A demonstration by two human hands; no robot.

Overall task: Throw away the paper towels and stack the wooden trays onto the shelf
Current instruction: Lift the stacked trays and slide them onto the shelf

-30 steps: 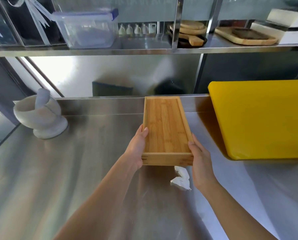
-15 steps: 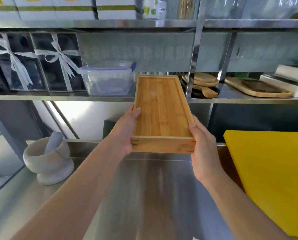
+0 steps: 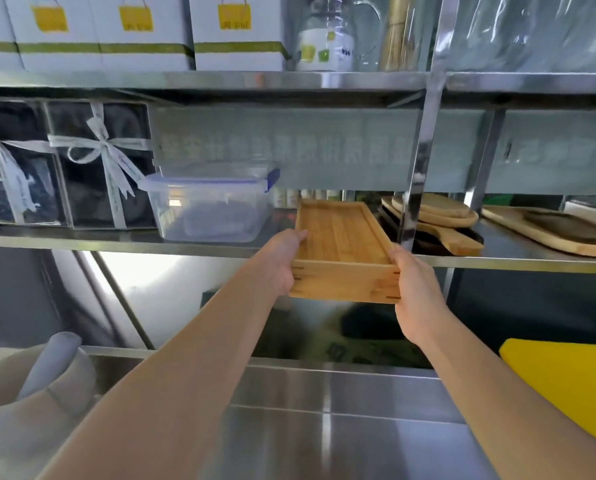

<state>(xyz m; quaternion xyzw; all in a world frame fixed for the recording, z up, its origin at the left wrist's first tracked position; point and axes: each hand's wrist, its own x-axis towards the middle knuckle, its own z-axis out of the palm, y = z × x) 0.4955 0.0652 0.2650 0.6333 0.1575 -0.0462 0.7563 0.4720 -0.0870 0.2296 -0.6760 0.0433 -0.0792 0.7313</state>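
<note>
At the middle of the frame, a wooden tray (image 3: 341,244) is held lengthwise, its far end already over the steel shelf (image 3: 192,245) and its near end still out past the front lip. The left hand (image 3: 282,259) clamps the near left corner, thumb laid along the top of the side rail, and the right hand (image 3: 416,292) closes on the near right corner; each grip is shut firmly on the tray, fingers wrapped under the base where they cannot be seen. Holding both near corners looks chosen so the tray stays level and can be pushed straight in, narrow end first, through the gap between the clear plastic container (image 3: 210,206) to its left and the upright steel post (image 3: 418,161) to its right, beyond which round wooden boards (image 3: 435,216) are piled. The tray itself is pale bamboo, a shallow rectangle with a low raised rim, fine lengthwise grain and dark finger joints showing at the near corners; it is empty. Whether its far end rests on the shelf or hovers just above cannot be told. At the lower left a stone mortar (image 3: 30,407) stands on the tabletop (image 3: 324,427), and a yellow cutting board (image 3: 566,386) lies at the lower right.
</note>
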